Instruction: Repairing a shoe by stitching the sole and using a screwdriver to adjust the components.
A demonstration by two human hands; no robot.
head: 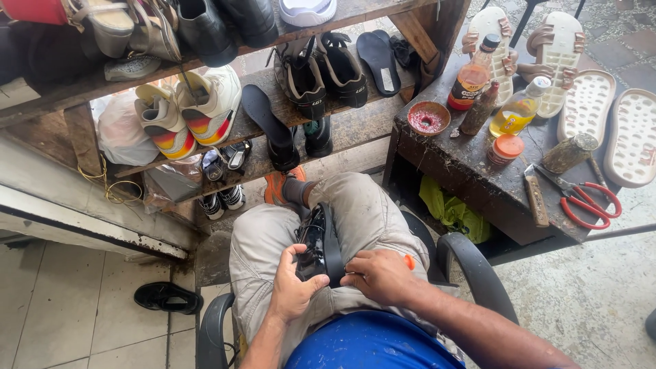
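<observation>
Black shoe [319,246] lies on the seated person's lap, sole to the right. Left hand [295,290] grasps its upper; right hand [380,275] presses the sole edge, an orange tool [409,262] tucked in it. Workbench [471,178] with bottles [495,99] and red scissors [589,201] stands near, right.

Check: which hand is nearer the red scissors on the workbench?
Right. The right hand rests on the black shoe on the side toward the red scissors; the left hand grips the shoe's far side.
</observation>
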